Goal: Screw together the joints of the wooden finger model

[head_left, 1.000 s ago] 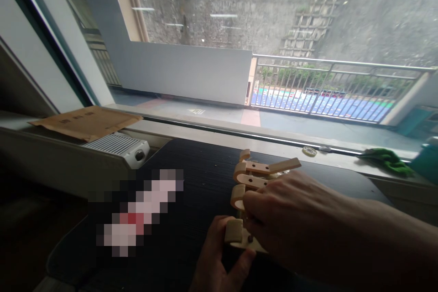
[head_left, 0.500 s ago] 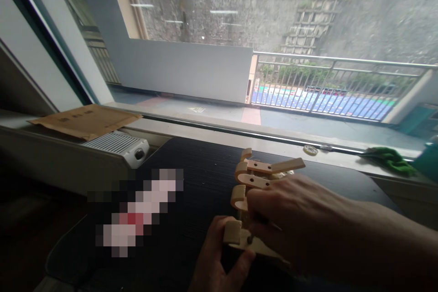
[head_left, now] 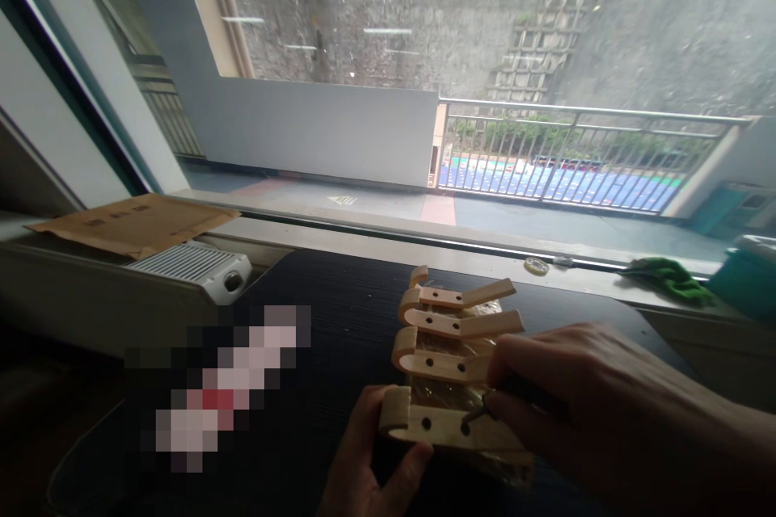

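Note:
Several light wooden hooks point(head_left: 452, 327) lie in a row on a dark table point(head_left: 339, 307), with clear plastic wrap under them. My left hand point(head_left: 364, 472) grips the curved end of the nearest wooden hook point(head_left: 424, 420), thumb below it. My right hand point(head_left: 575, 404) is closed in a pinch on a small dark screw point(head_left: 476, 412) set at a hole in that nearest hook. My right forearm runs off the lower right corner.
A brown cardboard sheet point(head_left: 133, 222) rests on a white ribbed heater point(head_left: 194, 266) at left. A pixelated patch point(head_left: 227, 388) covers part of the table. On the window sill sit a tape roll point(head_left: 537, 265), a green cloth point(head_left: 667, 279) and a teal container point(head_left: 748, 279).
My right hand has drawn back to the right, uncovering the nearer hooks and the screw in its pinch. The view has shifted slightly, so everything sits further left.

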`<state>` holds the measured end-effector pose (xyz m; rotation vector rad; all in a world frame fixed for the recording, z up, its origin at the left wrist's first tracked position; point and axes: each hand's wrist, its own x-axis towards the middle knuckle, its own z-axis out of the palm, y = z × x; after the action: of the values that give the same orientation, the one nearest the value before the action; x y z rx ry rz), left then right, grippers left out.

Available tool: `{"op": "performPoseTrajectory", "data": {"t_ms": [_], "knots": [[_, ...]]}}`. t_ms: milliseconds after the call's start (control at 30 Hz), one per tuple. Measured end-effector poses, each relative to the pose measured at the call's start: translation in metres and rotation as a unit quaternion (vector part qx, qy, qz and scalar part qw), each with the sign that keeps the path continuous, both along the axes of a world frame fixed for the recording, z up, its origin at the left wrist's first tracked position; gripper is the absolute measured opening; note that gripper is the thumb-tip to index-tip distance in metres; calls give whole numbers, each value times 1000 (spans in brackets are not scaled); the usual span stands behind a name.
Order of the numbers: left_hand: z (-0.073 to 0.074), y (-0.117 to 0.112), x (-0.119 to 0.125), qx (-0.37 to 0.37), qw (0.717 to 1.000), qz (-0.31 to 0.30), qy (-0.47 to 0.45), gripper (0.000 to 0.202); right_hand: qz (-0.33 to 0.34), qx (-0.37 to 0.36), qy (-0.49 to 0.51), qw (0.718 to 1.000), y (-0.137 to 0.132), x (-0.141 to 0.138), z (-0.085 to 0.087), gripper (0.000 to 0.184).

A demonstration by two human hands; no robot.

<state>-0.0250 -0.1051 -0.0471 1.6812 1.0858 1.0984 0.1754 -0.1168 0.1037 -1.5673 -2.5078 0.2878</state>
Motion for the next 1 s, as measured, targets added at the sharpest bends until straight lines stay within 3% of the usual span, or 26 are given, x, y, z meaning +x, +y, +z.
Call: {"op": "performPoseTrajectory", "data": {"t_ms": [200,400,700,1000], "knots": [[-5,-1,4,5,998,52,-21,26,9,-15,7,1000,3,4,-8,16],[-7,-3,6,-5,997,79,-23,30,23,-18,-11,1000,7,1,-4,16],[-3,-5,7,7,999,39,-31,24,74,-4,-2,997,13,-27,1,15],[-9,-5,7,0,999,9,-47,25,115,-30,-41,992,20,-31,8,16]]}}
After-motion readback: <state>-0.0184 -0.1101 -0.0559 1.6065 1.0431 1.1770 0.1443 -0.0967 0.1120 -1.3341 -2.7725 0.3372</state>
